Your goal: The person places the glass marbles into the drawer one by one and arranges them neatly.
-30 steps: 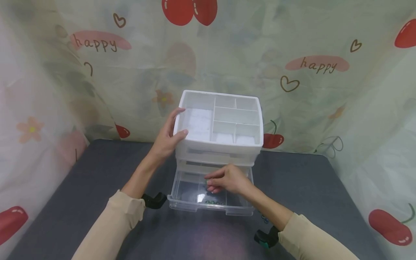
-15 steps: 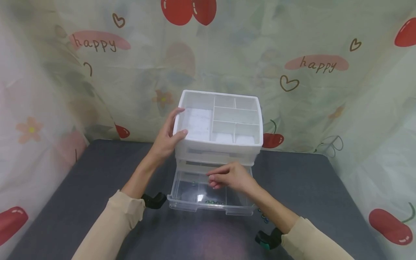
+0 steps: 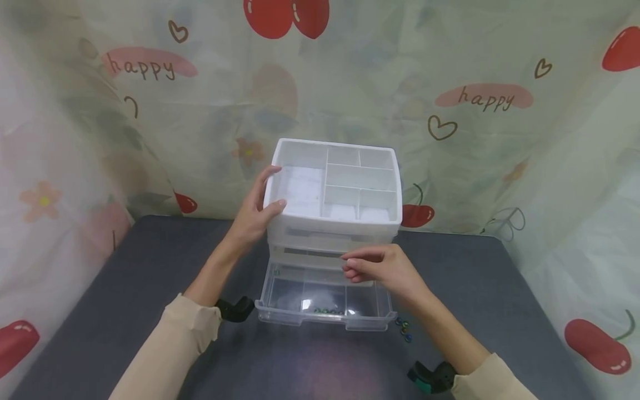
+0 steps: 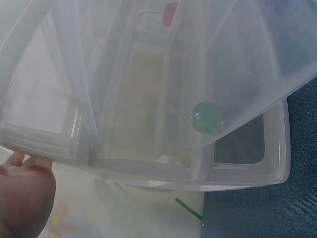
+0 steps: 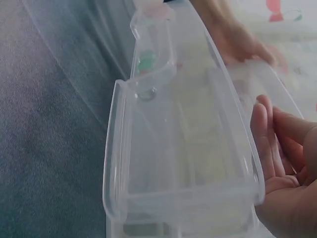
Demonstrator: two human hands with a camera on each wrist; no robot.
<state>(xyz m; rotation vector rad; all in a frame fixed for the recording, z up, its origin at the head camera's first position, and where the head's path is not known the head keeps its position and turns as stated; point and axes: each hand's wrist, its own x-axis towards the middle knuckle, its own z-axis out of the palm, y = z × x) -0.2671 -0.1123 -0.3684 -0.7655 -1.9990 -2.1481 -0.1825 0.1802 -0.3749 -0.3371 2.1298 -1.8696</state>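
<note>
A white desktop drawer organizer (image 3: pixel 332 233) stands on the table, its clear bottom drawer (image 3: pixel 325 321) pulled out. My left hand (image 3: pixel 252 219) grips the left rim of the divided top tray (image 3: pixel 300 191). Above the drawer's right half, my right hand (image 3: pixel 385 269) hovers with loosely bent fingers; no object shows between them in the right wrist view. One green marble (image 3: pixel 276 272) lies in the drawer's left compartment, also seen as a clear greenish marble (image 4: pixel 207 118) in the left wrist view. Several green marbles (image 3: pixel 327 311) sit along the middle compartment's front.
Several loose marbles (image 3: pixel 404 329) lie on the dark table (image 3: pixel 480 300) just right of the drawer. A patterned curtain (image 3: pixel 350 66) hangs behind and at both sides. Black devices (image 3: pixel 235 309) are strapped to both wrists.
The right hand has let go of a marble and moved right, away from the left compartment. That marble has rolled toward the compartment's back left. The left hand has stayed on the rim.
</note>
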